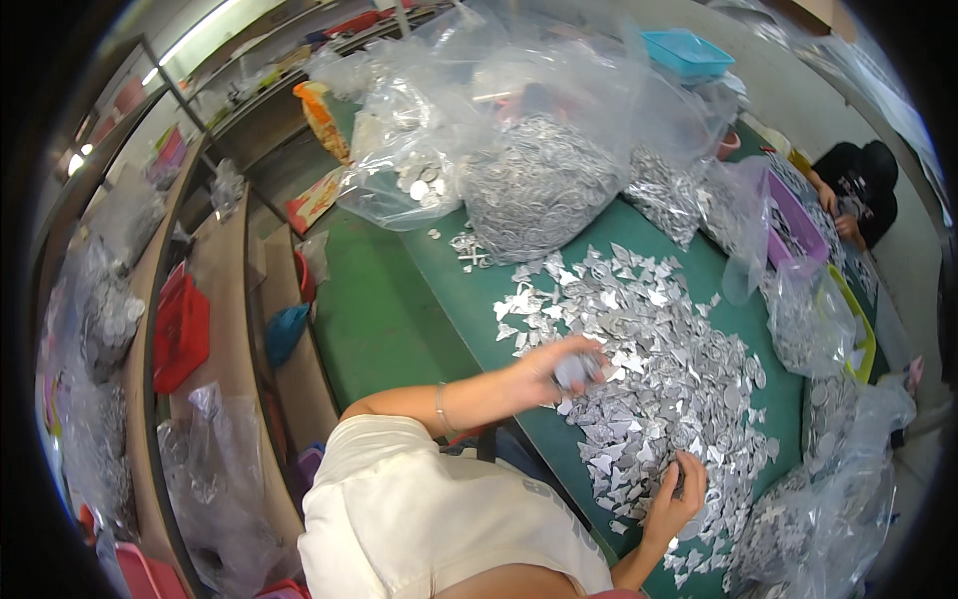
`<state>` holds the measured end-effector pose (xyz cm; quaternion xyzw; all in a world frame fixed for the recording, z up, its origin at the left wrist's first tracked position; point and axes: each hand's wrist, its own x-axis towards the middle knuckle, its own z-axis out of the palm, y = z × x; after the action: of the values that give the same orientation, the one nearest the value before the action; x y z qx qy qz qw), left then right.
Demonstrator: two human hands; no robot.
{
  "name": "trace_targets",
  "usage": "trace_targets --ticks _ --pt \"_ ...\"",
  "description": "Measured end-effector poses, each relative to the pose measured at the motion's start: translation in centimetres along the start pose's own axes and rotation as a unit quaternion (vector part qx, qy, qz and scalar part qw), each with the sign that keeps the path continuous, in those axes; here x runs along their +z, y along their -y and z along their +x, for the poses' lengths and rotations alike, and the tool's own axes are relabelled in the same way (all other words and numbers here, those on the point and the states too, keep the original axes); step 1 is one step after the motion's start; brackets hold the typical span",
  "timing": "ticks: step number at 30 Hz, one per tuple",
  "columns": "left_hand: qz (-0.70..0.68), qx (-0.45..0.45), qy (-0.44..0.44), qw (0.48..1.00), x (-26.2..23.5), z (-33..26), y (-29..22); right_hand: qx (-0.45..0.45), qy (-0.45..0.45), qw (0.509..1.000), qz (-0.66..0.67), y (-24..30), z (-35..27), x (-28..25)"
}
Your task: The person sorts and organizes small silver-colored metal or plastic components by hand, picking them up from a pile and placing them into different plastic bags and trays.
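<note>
A wide heap of small flat silvery metal pieces (659,349) covers the green table (449,280) in front of me. My left hand (554,367) hovers at the heap's near-left edge, closed around a small stack of silvery pieces (579,371). My right hand (679,491) rests on the heap's near side, fingers bent and pinching at loose pieces; whether it holds one is hard to tell. Both forearms reach in from below, past my white top.
Big clear plastic bags of silvery parts (529,170) stand at the table's far end, more bags (828,489) to the right. A blue tray (687,52), a purple bin (793,220), a person in black (858,190) at far right. Shelves with red bins (180,329) on the left.
</note>
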<state>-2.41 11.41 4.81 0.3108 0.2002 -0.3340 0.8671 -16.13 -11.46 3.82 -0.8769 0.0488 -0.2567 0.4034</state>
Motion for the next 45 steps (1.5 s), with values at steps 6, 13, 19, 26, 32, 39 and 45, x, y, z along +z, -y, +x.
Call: trace_targets --ticks 6,13,19,26,32,39,45 --pt "-0.17 0.379 -0.082 0.906 -6.5 -1.4 -13.7 0.02 0.031 0.999 0.013 -0.2 -0.4 0.5" --pt "-0.087 0.579 -0.158 0.795 -17.0 2.0 -33.1 0.007 0.021 1.0 0.008 -0.8 0.0 0.4" --pt "0.04 0.549 -0.24 0.8 -22.4 4.0 -35.3 0.041 -0.019 0.999 -0.025 -0.9 -0.3 -1.5" --pt "0.283 0.652 -0.221 0.668 -15.5 2.2 -23.1 0.058 -0.03 0.992 -0.109 -0.8 -0.6 -2.4" --pt "0.456 0.631 -0.34 0.528 -15.7 0.2 -20.3 0.036 0.007 0.989 -0.143 -1.8 -1.1 -1.7" --pt "0.495 0.662 -0.295 0.479 -14.1 -1.1 -17.4 -0.046 0.168 0.96 -0.219 -0.6 0.0 0.5" --pt "0.496 0.657 -0.177 0.539 -9.9 -1.6 -10.8 -0.052 0.171 0.948 -0.263 -1.3 -0.2 0.6"
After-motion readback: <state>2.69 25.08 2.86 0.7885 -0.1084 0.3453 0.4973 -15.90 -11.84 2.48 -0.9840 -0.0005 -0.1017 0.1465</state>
